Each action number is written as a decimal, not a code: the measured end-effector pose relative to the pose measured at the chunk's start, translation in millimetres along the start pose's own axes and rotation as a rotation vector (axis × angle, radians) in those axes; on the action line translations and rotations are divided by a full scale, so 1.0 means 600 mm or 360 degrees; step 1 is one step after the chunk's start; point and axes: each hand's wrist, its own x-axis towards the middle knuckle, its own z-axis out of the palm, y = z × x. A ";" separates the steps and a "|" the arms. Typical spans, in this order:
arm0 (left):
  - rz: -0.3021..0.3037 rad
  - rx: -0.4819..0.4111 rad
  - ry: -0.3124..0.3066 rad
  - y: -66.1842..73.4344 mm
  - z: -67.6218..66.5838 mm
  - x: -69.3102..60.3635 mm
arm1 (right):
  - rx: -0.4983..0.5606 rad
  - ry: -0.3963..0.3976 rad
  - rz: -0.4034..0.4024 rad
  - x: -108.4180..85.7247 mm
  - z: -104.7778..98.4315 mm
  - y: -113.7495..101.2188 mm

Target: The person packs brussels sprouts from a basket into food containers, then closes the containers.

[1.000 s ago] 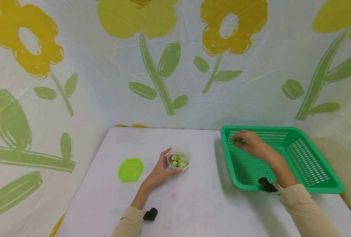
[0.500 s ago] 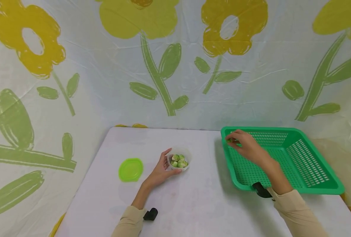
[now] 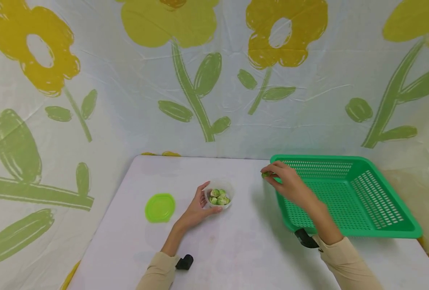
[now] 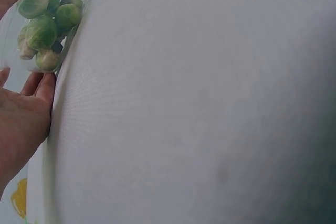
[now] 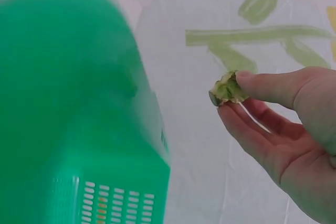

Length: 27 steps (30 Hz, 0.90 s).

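My left hand (image 3: 194,212) holds a small clear plastic tub (image 3: 229,187) on the white table, thumb on the near side and fingers around the far left side. Several Brussels sprouts (image 3: 219,197) lie inside it, also visible through its wall in the left wrist view (image 4: 41,32). Over the left rim of a green plastic basket (image 3: 348,197), my right hand (image 3: 290,185) pinches a single Brussels sprout (image 5: 228,88) between thumb and fingertips. The sprout is in the air, just outside the basket's left side, and partly covered by the fingers in the head view.
A bright green lid (image 3: 159,208) lies flat on the table (image 3: 218,257), left of the tub. The perforated basket takes up the right side, its walls raised above the table. Behind everything hangs a flower-printed sheet (image 3: 135,100).
My right hand has moved left with the Brussels sprout, from above the basket's interior to past its left rim. The left hand and tub have stayed in place.
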 end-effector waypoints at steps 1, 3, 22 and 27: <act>-0.0001 -0.0001 0.0002 0.000 0.000 0.000 | 0.0012 0.0009 -0.0014 0.002 0.004 -0.003; 0.0002 -0.0001 0.0002 -0.001 -0.001 -0.001 | 0.0029 0.0023 -0.0030 0.005 0.014 -0.009; 0.0005 0.0008 0.0013 -0.004 -0.001 0.002 | 0.0104 0.0054 -0.0005 0.023 0.105 -0.040; 0.0002 -0.0001 0.0009 -0.001 -0.001 0.001 | 0.0154 0.0062 0.0004 0.027 0.128 -0.041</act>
